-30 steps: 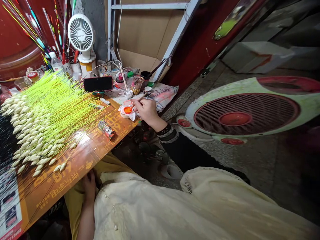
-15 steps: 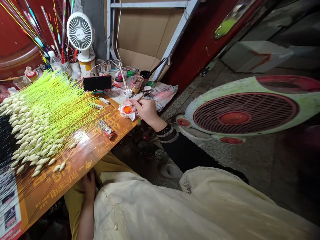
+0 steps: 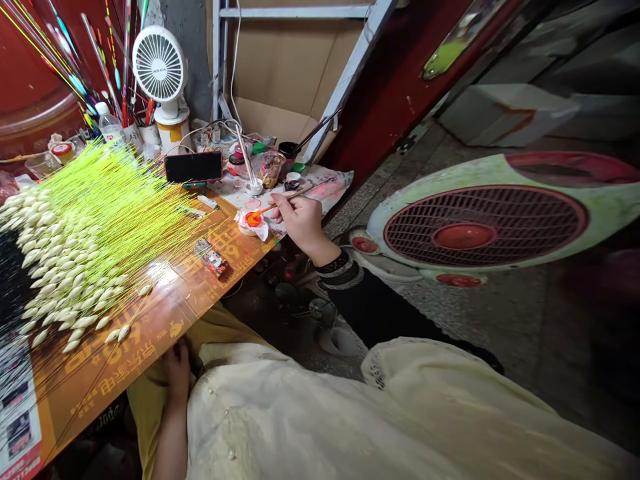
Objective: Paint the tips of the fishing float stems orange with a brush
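Note:
My right hand (image 3: 300,219) is closed around the handle of a thin paintbrush (image 3: 270,207). The brush slants down to the left, and its tip is in the orange paint of a small paint cup (image 3: 253,219). White tissue (image 3: 262,231) is wrapped about the cup, near the table's edge. My left hand (image 3: 177,360) rests low on my lap, beside the table edge; its fingers are partly in shadow and hidden. Many fishing floats (image 3: 75,280) with pale bodies and thin neon-yellow stems lie in a pile on the left of the table.
A phone (image 3: 194,167) stands propped behind the paint cup. Behind it are a small white fan (image 3: 159,65), a plastic bottle (image 3: 109,123) and paint jars (image 3: 271,169). A patterned lighter-sized box (image 3: 211,258) lies near the table edge. A large floor fan (image 3: 465,237) stands at right.
My right hand has drawn slightly right and tilted the brush, so more of its handle shows above the orange paint. My left hand has stayed in place.

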Action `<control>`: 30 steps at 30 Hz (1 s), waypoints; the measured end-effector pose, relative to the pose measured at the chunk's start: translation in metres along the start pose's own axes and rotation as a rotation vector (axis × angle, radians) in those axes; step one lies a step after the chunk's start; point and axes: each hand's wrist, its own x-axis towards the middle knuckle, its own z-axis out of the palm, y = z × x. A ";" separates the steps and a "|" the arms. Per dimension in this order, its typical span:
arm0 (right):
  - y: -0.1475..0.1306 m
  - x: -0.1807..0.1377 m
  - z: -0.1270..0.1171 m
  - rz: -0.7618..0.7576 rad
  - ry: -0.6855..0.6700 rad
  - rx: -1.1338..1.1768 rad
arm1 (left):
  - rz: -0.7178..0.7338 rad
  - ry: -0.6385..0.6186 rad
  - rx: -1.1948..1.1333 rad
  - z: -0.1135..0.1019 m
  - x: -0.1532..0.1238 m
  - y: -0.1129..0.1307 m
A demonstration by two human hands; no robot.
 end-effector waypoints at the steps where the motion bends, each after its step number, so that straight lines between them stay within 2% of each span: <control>1: 0.001 -0.001 0.001 -0.003 -0.012 -0.021 | 0.004 0.000 0.000 0.000 0.000 0.000; 12: 0.011 -0.006 0.000 -0.200 -0.132 -0.204 | 0.026 -0.013 0.002 0.001 -0.001 -0.007; 16: 0.014 -0.006 0.000 -0.223 -0.109 -0.253 | 0.023 -0.024 0.001 0.002 0.000 -0.008; 23: 0.014 -0.004 0.002 -0.246 -0.176 -0.243 | 0.033 -0.036 -0.007 0.002 0.000 -0.007; 30: 0.015 -0.005 0.002 -0.265 -0.166 -0.258 | 0.028 -0.045 -0.007 0.002 0.000 -0.005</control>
